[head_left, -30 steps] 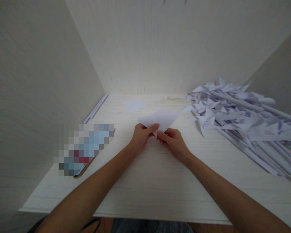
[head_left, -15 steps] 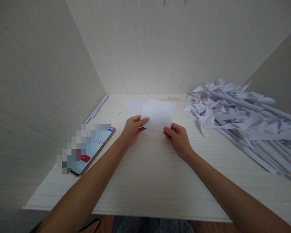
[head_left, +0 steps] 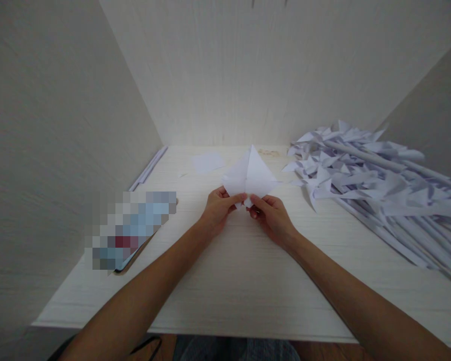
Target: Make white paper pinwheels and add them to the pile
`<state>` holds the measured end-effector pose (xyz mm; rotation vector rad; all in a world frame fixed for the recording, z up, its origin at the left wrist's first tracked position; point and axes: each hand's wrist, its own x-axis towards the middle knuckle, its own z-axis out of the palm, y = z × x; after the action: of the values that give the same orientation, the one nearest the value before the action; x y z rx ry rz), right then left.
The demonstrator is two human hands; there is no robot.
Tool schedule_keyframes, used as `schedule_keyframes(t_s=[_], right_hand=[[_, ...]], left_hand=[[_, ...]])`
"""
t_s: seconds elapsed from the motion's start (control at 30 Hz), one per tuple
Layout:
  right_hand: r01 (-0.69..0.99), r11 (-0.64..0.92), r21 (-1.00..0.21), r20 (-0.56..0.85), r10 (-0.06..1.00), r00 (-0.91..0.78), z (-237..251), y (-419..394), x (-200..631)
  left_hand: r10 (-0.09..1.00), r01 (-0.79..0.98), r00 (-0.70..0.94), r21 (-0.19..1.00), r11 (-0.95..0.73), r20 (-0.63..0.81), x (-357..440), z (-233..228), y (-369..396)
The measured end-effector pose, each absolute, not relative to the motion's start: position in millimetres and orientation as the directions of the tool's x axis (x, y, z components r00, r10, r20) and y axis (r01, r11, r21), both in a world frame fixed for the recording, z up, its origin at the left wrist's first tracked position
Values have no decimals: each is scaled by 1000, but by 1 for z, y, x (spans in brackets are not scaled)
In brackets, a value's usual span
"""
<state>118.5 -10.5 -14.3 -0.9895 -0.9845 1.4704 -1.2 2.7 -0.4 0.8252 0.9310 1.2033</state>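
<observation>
Our grip is a two-handed pinch on a folded white paper [head_left: 250, 175]: our left hand [head_left: 218, 210] nips its lower edge between thumb and fingers, and our right hand [head_left: 271, 216] does the same just beside it, the fingertips of the two hands nearly meeting at the bottom corner. The paper stands up from that pinch, creased down the middle and rising to a point, held just above the middle of the bench [head_left: 225, 291]. Going from the left, we see a phone [head_left: 135, 228] lying flat on the bench near the left wall, its screen blurred out, and behind it a thin white strip [head_left: 148, 168] along the foot of that wall. A small flat sheet of paper [head_left: 208, 161] lies farther back, left of the folded piece. To the right of our hands, well apart from them, a heap of folded white paper pieces with long rolled stems [head_left: 372, 185] covers the right side of the bench.
</observation>
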Motion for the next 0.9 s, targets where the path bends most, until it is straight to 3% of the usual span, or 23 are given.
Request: schedule_keyframes(t_s=[0.13,0.57,0.73,0.9], right_hand=[[-381,-137,-914,-92,987,-134,-9,-12,119],[-267,-159,-951,-111,976,-185,-10,-14,118],[-153,-60,-986,-37,988,-150,-16,-13,119],[-91,0,-996,15,986,-168,-22,-10,124]], left_hand=[[983,-432,122,885,176,-136,-3,0,4],[984,-452,137,877,161,-110,-1,-1,3],[989,-482,29,865,138,-142,4,0,-1],[985,-502,64,848,169,-159,6,0,-4]])
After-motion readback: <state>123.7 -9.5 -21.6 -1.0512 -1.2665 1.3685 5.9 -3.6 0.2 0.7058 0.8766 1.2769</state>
